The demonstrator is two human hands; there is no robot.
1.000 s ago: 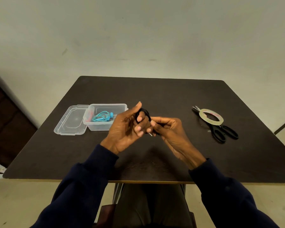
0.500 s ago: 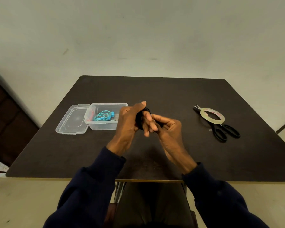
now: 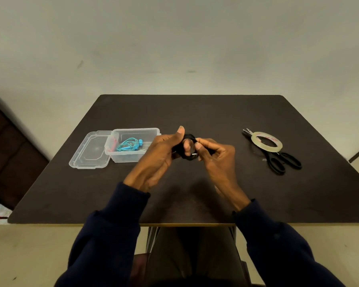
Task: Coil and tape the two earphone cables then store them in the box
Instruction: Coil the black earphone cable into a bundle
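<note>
Little moved: left grip [image 3: 160, 154] clasps black cable coil [image 3: 189, 137], right grip [image 3: 218, 155] pinches its plug end.

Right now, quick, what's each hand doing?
Left hand: holds the coiled black cable.
Right hand: pinches the same cable's end.

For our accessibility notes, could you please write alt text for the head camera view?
Above a dark table, the left hand holds a coiled black cable while the right hand pinches it. At left stands an open clear box holding a blue cable, its lid beside it; at right, a tape roll lies on black scissors.
</note>
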